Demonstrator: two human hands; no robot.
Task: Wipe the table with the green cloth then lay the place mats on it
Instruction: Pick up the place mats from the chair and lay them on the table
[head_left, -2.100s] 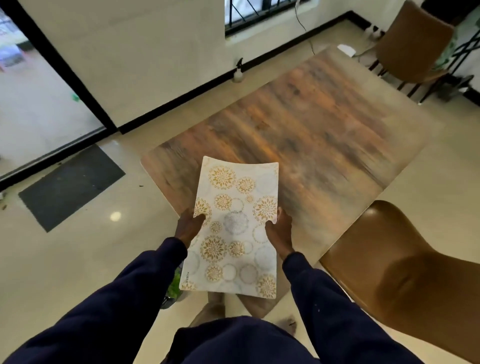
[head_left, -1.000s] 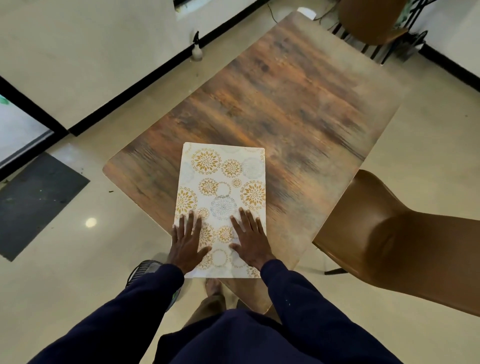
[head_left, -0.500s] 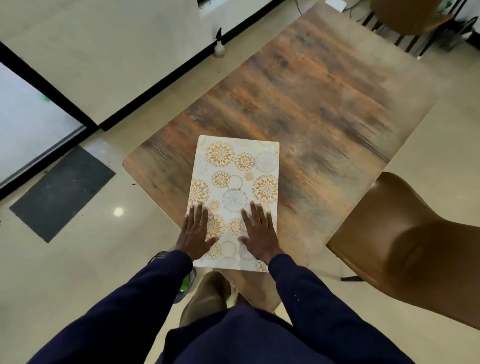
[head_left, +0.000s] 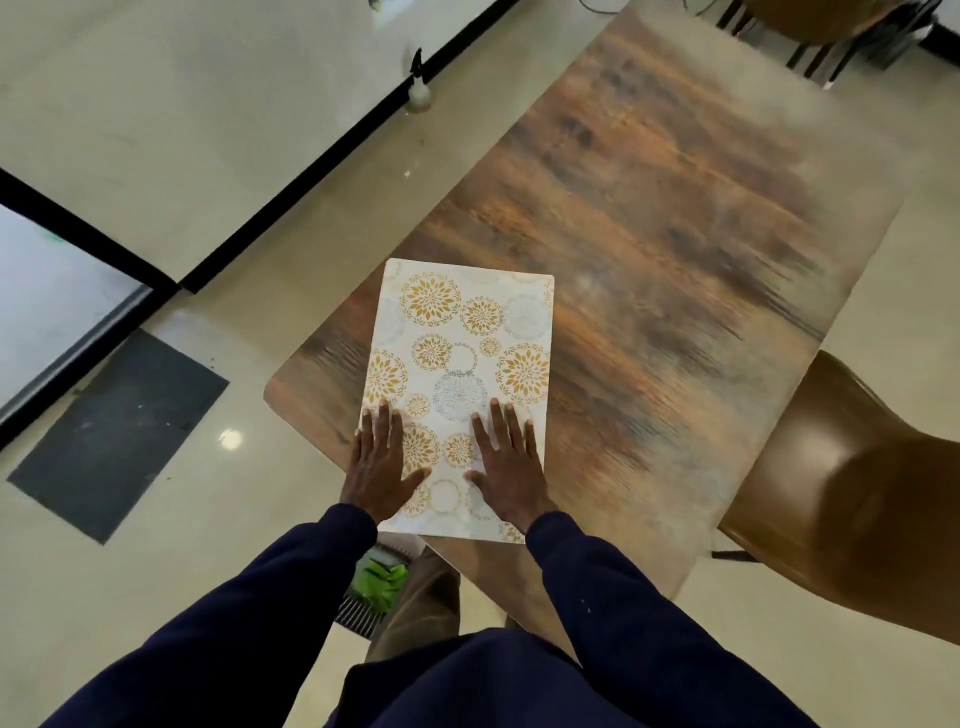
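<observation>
We are looking down at a pale tiled floor and a long wooden table, with a brown chair standing at its right side. One place mat is lying flat on the near end of the table, its long sides running away from the person. Its near left corner seems to be reaching a little past the table's edge.

The left hand and the right hand are both resting on the near half of the mat, palms down. The fingers are straight and slightly spread and are pinching nothing.

We are judging the mat to be thin, light and somewhat flexible, with a smooth face that may be sliding easily on the wood. Flat pressing is therefore suiting it. For lifting, we would be taking it by the two long edges.

Below the table's edge, a green cloth is showing, lying on or in a dark ribbed holder. We cannot tell whether this is a basket, nor what else it is holding.
</observation>
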